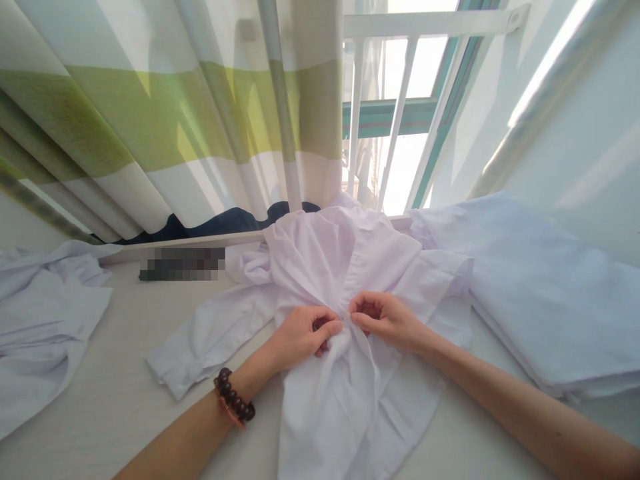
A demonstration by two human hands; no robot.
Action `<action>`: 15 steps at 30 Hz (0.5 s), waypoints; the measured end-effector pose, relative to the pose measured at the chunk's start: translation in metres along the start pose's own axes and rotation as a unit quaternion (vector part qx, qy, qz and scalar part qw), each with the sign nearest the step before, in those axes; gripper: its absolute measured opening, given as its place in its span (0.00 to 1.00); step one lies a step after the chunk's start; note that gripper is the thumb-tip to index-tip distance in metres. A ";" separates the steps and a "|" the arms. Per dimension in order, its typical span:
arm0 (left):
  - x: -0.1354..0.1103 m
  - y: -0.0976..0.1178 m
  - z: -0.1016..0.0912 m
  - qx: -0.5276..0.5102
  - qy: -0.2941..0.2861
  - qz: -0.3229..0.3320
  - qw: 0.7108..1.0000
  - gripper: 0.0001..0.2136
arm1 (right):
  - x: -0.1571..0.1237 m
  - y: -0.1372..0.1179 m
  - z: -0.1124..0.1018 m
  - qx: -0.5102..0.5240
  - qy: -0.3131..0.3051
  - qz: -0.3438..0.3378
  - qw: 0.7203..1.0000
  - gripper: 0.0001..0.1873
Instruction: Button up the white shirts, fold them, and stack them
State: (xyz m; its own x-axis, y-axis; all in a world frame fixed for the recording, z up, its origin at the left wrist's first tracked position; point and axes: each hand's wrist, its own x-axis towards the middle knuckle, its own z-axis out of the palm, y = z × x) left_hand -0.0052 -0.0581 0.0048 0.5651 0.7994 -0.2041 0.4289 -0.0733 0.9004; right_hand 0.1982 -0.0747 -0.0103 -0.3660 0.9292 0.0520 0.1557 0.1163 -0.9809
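A white long-sleeved shirt (320,260) lies crumpled in front of me, its front edges drawn together in the middle. My left hand (307,333), with a dark beaded bracelet (233,395) on the wrist, pinches one front edge between thumb and fingertips. Just to its right, my right hand (383,320) pinches the other edge, the two sets of fingertips nearly meeting. Whether a button sits between them is too small to tell. One sleeve (210,340) stretches out to the left, and the lower part of the shirt runs past the bottom of the view.
Folded white cloth (545,287) is stacked on the right. More white cloth (45,340) lies at the left. A blurred dark object (183,264) rests near the back edge of the pale surface (125,380). Behind stand a green-and-white curtain (175,120) and a white railing (425,25).
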 end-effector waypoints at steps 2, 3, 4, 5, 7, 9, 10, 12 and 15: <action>0.000 -0.002 -0.001 0.004 -0.003 0.007 1.000 0.14 | 0.000 0.000 0.000 -0.006 -0.003 -0.002 1.000 0.05; 0.000 -0.002 -0.001 0.006 -0.005 0.009 1.000 0.14 | 0.000 0.000 0.000 -0.012 -0.003 -0.005 1.000 0.05; 0.000 -0.002 -0.001 0.007 -0.006 0.010 1.000 0.14 | 0.000 0.001 0.000 -0.018 -0.004 -0.009 1.000 0.04; 0.000 -0.003 -0.002 0.009 -0.006 0.011 1.000 0.14 | -0.001 0.001 0.000 -0.023 -0.004 -0.012 1.000 0.05; 0.000 -0.002 -0.002 0.012 -0.007 0.009 1.000 0.14 | -0.001 0.001 -0.001 -0.032 -0.003 -0.017 0.999 0.05; 0.000 -0.001 -0.002 0.014 -0.007 0.009 1.000 0.14 | -0.002 0.001 -0.001 -0.035 -0.003 -0.016 0.999 0.05; 0.000 -0.001 -0.002 0.015 -0.007 0.011 1.000 0.14 | -0.002 0.001 -0.001 -0.035 -0.004 -0.015 0.999 0.05; 0.000 -0.001 -0.002 0.017 -0.006 0.017 1.000 0.13 | -0.002 0.001 -0.001 -0.036 -0.006 -0.014 0.999 0.06; 0.000 -0.002 -0.002 0.023 -0.006 0.029 0.999 0.13 | -0.002 0.002 -0.001 -0.040 -0.011 -0.014 0.999 0.06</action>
State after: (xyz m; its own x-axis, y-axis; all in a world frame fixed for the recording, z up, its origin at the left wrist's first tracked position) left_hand -0.0080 -0.0566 0.0038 0.5982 0.7860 -0.1561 0.4266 -0.1474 0.8923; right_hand 0.1998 -0.0758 -0.0120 -0.3914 0.9172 0.0747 0.2171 0.1709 -0.9611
